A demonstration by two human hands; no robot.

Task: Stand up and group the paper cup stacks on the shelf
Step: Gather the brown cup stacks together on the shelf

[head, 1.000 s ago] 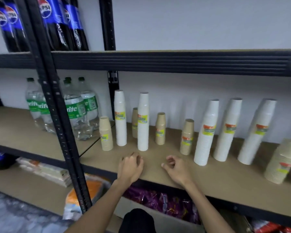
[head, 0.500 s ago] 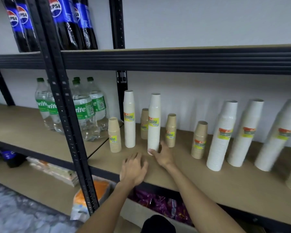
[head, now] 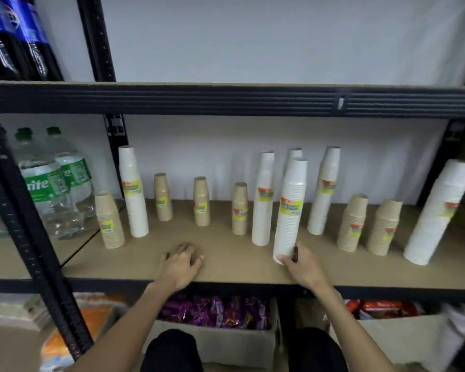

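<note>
The brown board shelf [head: 226, 267] sits in a black metal rack against a plain white wall. Cup stacks stand upright along it, white [head: 133, 191] and brown [head: 109, 220] intermixed, not grouped by colour. The right hand [head: 302, 264] grips the base of one white stack [head: 290, 210] near the front edge, fingers closed around it; this stack stands just in front of other white stacks. The left hand [head: 181, 265] rests palm-down on bare board, fingers loosely curled, holding nothing. Clear soda bottles [head: 51, 183] occupy the adjoining bay to the left; dark cola bottles [head: 16, 36] stand on the shelf above. Cardboard boxes [head: 226, 342] of wrapped packets sit below.
</note>
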